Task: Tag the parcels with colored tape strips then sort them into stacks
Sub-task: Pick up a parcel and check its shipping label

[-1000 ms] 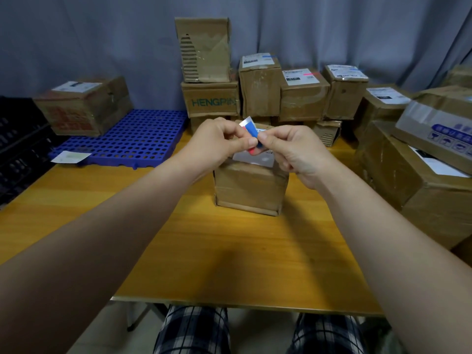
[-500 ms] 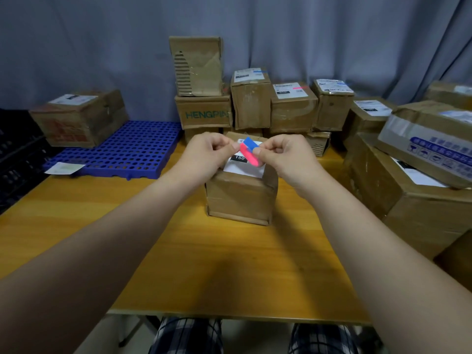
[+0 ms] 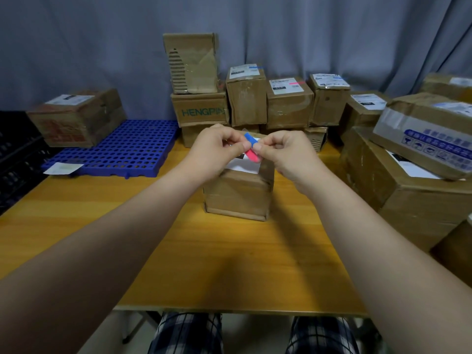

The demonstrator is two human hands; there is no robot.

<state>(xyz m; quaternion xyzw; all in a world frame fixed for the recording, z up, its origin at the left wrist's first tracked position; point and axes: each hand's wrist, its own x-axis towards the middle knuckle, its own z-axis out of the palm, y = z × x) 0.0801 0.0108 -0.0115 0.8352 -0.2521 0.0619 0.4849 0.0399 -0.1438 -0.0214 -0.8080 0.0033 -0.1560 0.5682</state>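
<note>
A small brown parcel [image 3: 238, 194] with a white label stands on the wooden table [image 3: 217, 264] in front of me. Just above its top I hold a short piece of tape strips, blue [image 3: 250, 140] at the upper end and pink [image 3: 252, 156] at the lower. My left hand [image 3: 217, 152] pinches it from the left and my right hand [image 3: 283, 154] pinches it from the right, fingers curled. Behind stand several parcels, one with a blue strip [image 3: 245, 94] and one with a pink strip [image 3: 288, 102].
A blue perforated mat [image 3: 122, 149] lies at the back left with a brown box [image 3: 76, 118] on it and a white slip [image 3: 62, 167] at its edge. Large cartons [image 3: 408, 180] crowd the right side. Black crates [image 3: 18, 154] sit far left.
The strips have tilted and the pink end has come into view below the blue. Both hands and the parcel sit lower in view than a second ago.
</note>
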